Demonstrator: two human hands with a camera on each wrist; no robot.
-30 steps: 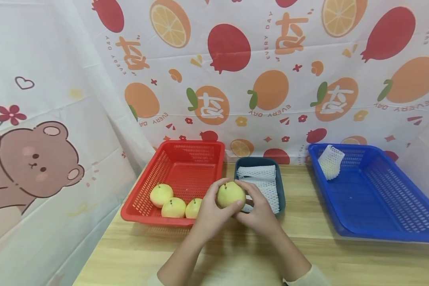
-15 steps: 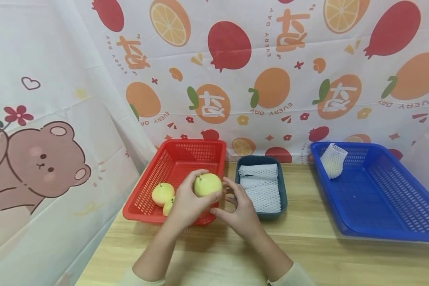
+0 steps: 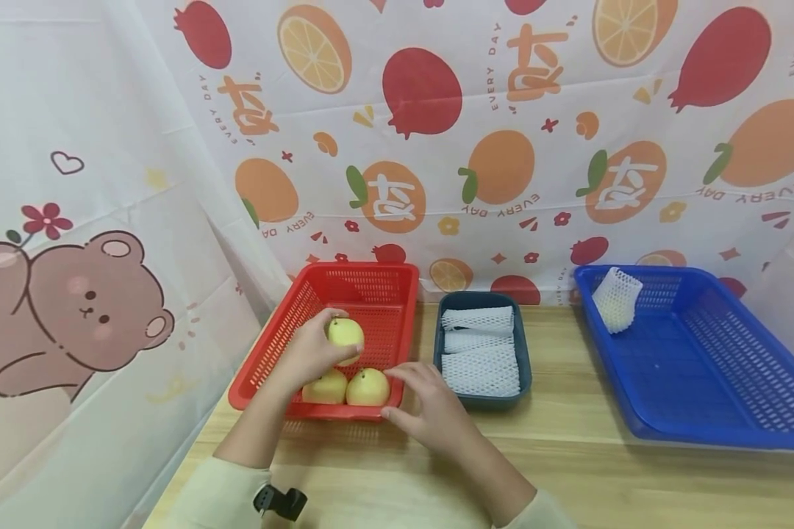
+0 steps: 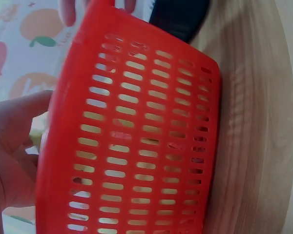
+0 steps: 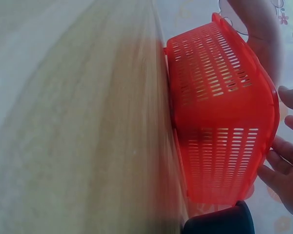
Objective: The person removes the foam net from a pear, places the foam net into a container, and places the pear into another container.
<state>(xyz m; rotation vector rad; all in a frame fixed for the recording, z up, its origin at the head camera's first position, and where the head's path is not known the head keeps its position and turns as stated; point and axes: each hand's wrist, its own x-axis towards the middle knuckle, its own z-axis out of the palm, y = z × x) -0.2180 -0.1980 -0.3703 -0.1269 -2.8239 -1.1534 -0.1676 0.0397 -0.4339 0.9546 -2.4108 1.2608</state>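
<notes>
My left hand [image 3: 307, 351] holds a yellow-green pear [image 3: 346, 338] by its sides, low over the red basket [image 3: 410, 316]. Two more pears, one on the left [image 3: 324, 387] and one on the right [image 3: 368, 388], lie along the basket's front wall. The left hand covers part of the basket's left side. At the front right corner, my right hand [image 3: 433, 408] is beside the rim with relaxed, slightly bent fingers, holding nothing. The left wrist view has the basket wall [image 4: 122, 146] in front of most of the left hand.
A dark teal tray [image 3: 524, 367] with several white foam net sleeves [image 3: 481, 371] stands right of the red basket. Farther right is a blue basket [image 3: 609, 382]; a net-wrapped fruit [image 3: 617, 301] leans in its back left corner. A printed cloth [image 3: 490, 81] hangs behind.
The pear has gone left from in front of the teal tray to over the red basket, first between both hands, now in the left alone. The right hand has come away to the basket's corner.
</notes>
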